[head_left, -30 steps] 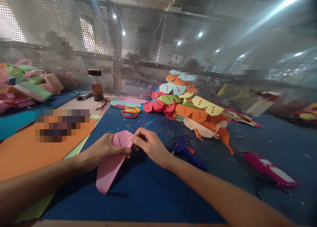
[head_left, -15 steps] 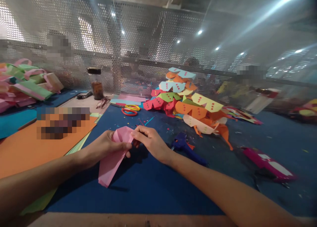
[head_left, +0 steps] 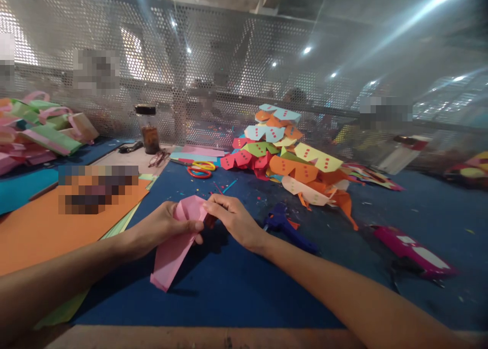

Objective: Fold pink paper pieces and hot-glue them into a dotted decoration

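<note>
A folded piece of pink paper (head_left: pixel 173 260) is held up over the blue table mat, its long end slanting down to the lower left. My left hand (head_left: pixel 173 222) grips it, thumb across the front and fingers behind. At the paper's upper right edge, my right hand (head_left: pixel 231 217) pinches it between thumb and fingers; some of those fingertips are hidden. To the right of my right hand lies a blue glue gun (head_left: pixel 287 227). Scissors with red and yellow handles (head_left: pixel 200 168) rest beyond my hands among small paper scraps.
Orange paper sheets (head_left: pixel 30 237) lie at left, below a pile of paper pieces (head_left: pixel 49 128). A lidded jar (head_left: pixel 148 130) stands at the back. Folded, dotted paper pieces (head_left: pixel 295 168) are heaped right of centre. A magenta object (head_left: pixel 414 250) sits at right. Perforated metal panels (head_left: pixel 213 49) close off the back.
Both hands keep their hold on the pink paper. Its lower end has shifted very slightly down and left; the rest looks the same.
</note>
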A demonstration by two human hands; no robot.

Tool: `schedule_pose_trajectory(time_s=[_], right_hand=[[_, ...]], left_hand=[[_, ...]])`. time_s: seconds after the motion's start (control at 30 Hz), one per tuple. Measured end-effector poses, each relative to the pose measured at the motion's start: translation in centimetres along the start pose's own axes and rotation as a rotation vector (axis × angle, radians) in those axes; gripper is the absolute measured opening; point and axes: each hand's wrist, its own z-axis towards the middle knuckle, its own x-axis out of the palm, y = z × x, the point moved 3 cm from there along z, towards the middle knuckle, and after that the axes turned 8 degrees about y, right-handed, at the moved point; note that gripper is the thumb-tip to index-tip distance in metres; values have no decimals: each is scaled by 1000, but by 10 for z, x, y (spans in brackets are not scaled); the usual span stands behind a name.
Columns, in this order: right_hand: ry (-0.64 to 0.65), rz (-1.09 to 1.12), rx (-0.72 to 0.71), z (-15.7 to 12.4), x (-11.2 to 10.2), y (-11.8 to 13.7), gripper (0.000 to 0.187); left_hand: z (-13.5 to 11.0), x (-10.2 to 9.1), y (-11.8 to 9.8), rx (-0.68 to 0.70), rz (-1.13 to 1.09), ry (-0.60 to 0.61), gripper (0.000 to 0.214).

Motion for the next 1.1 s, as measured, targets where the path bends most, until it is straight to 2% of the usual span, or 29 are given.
schedule_pose_trajectory(time_s=[0.27, 0.83, 1.1], right_hand=[[-13, -104, -35, -1, 2, 2, 34], [-42, -88, -36, -1, 2, 3, 27], [-43, -101, -72, 0, 4, 5, 25]], left_hand=[[-2, 3, 0, -23, 31, 28, 30], [-2, 6, 4, -11, 82, 91, 24], [-2, 8, 3, -21, 142, 111, 32]])
